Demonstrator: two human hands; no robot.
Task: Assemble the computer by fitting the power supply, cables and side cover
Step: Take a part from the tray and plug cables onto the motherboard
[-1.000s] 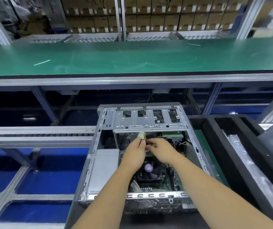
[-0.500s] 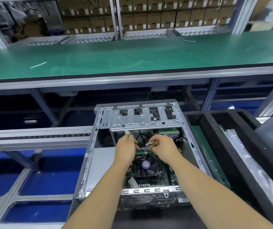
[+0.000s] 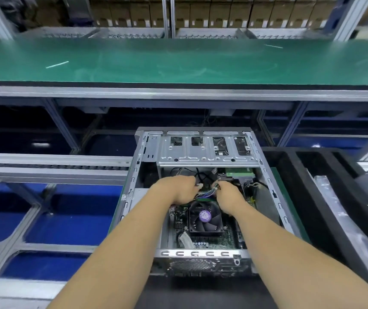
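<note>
Inside the open computer case point(image 3: 203, 197), both hands are down among the wiring just past the CPU fan point(image 3: 204, 217). The left hand point(image 3: 179, 190) is curled around part of the cable bundle point(image 3: 205, 192), with a whitish connector point(image 3: 199, 186) poking out at its fingertips. The right hand point(image 3: 227, 197) pinches the coloured wires at the other side, close to the green board point(image 3: 239, 172) under the drive cage point(image 3: 207, 150). My guess is it's two-handed so one steadies the slack while the other lines up a plug, since it's tight in there. The case lies on its side with the open face up, which gives easy reach to the motherboard point(image 3: 212, 239). I can't spot the side cover, and I can't tell for sure which box is the power supply. So cabling looks mid-way and the cover comes later. The green table point(image 3: 178, 61) sits behind the case.
</note>
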